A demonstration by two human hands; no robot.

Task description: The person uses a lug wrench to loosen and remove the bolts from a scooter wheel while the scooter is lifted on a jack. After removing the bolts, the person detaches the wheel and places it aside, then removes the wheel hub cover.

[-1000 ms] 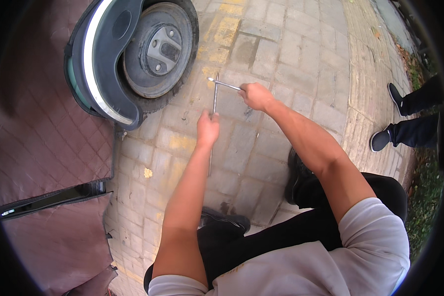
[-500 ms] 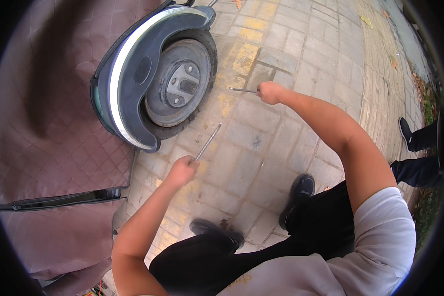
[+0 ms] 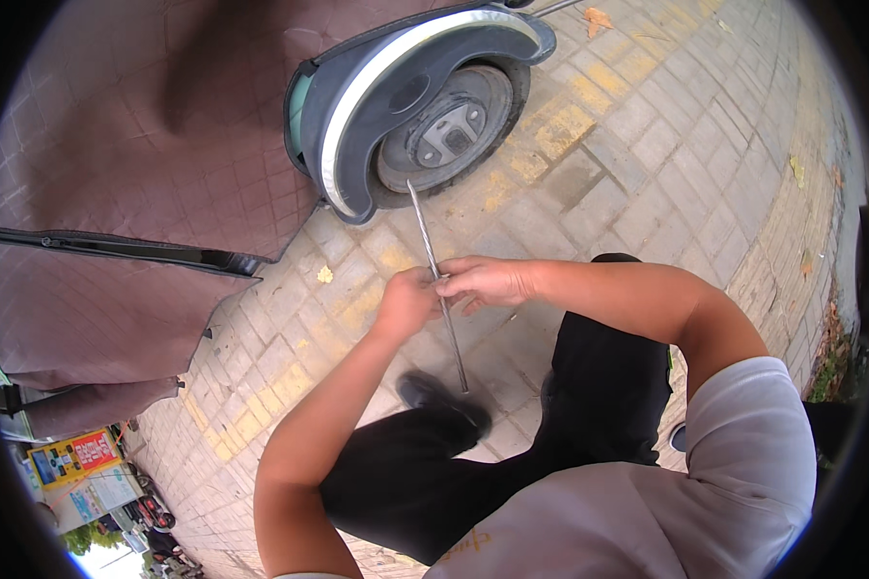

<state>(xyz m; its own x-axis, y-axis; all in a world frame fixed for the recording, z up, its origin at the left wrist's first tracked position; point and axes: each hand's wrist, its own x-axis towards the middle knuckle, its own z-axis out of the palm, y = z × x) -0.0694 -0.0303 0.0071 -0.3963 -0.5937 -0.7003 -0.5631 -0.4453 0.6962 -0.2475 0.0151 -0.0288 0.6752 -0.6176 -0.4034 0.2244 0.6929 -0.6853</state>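
Brick pavement [image 3: 666, 125] spreads below me. A quilted brown cover [image 3: 222, 193] drapes at 10 o'clock, a fendered wheel [image 3: 449, 137] stands at 12. A slender metal rod [image 3: 451, 333] slants from 11 toward 5 o'clock through the centre. My right hand [image 3: 485, 280] and left hand [image 3: 407, 303] meet there, fingers pinching its middle. Toward 9 o'clock lies a yellow leaf [image 3: 325, 275].

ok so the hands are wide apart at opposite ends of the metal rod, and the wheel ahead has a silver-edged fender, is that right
Not quite: the hands aren't wide apart. The head view shows the left hand and right hand meeting near the middle of the metal rod. The wheel does have a silver-edged fender.
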